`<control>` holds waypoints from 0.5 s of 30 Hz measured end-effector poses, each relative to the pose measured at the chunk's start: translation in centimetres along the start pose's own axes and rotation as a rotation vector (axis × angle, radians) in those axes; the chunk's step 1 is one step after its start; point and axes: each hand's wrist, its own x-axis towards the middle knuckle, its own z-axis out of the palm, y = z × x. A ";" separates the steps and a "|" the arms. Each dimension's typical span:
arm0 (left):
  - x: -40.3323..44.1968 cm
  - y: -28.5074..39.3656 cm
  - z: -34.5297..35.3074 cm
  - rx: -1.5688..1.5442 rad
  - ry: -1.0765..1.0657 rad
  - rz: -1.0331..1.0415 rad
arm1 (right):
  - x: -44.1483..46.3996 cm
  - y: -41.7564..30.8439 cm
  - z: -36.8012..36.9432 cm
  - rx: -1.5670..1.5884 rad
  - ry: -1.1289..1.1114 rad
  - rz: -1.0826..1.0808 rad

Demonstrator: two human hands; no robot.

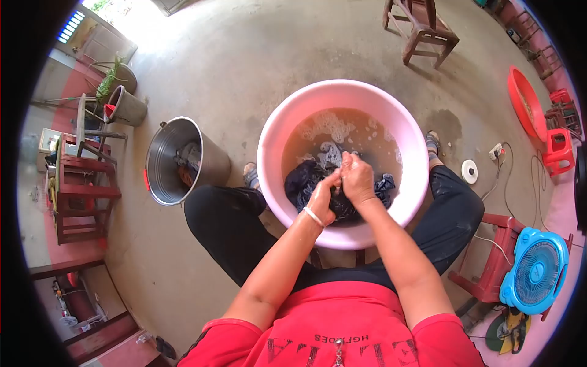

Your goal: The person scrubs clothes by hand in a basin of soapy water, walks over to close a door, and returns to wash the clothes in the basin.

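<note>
A large pink basin (342,244) stands between my knees, with brownish, sudsy water (379,137) and dark wet clothes (302,178) in it. Both hands are close together over the clothes. My left hand (321,199), with a white bangle at its wrist, has its fingers curled around dark cloth that hangs below. My right hand (358,177) is closed in a fist beside it, gripping the same cloth. Part of the fingers and the cloth between them is hidden.
To the left stands a metal bucket (214,162) with clothes inside. A wooden chair (422,30) is at the upper right. On the right are a blue fan (537,271), a red stool (557,151), a red basin (527,104) and cables. A plant and buckets stand at the far left.
</note>
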 end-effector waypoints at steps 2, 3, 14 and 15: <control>-0.6 0.6 0.1 0.325 -0.117 -0.015 | 1.9 0.8 -1.6 0.106 -0.094 0.039; -2.7 1.6 1.7 0.712 0.009 0.133 | 2.4 0.4 -2.8 0.171 -0.190 0.060; -9.4 7.9 3.8 0.493 0.020 0.730 | -1.9 7.8 -6.1 0.028 -0.593 0.074; -8.6 8.3 2.2 0.367 0.041 0.797 | -1.7 6.7 -6.9 0.122 -0.458 -0.085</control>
